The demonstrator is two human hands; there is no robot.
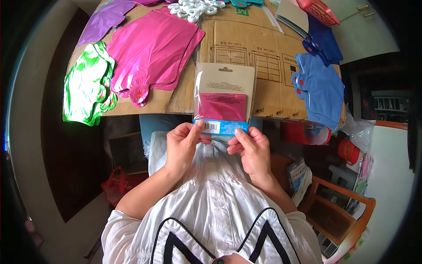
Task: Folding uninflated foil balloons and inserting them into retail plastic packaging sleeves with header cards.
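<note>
Between my two hands is a clear plastic package [223,105] with a beige card top that has a hanging slot, a folded shiny magenta foil piece inside, and a blue strip with a barcode along the bottom. My left hand [187,138] pinches its lower left corner, thumb on the front. The lower right corner is gripped by my right hand [252,145], its thumb also on the front. The package is held over my lap at the table's near edge. Left of it lie flat magenta foil sheets [154,48], stacked, with a round tab at their near end.
Flattened cardboard [272,97] covers the table. On it lie green foil pieces [88,83], purple foil [103,20], white rings [196,9], light blue foil [323,88] and dark blue foil [323,42]. A wooden chair [338,211] stands at right, a red bag [118,185] low at left.
</note>
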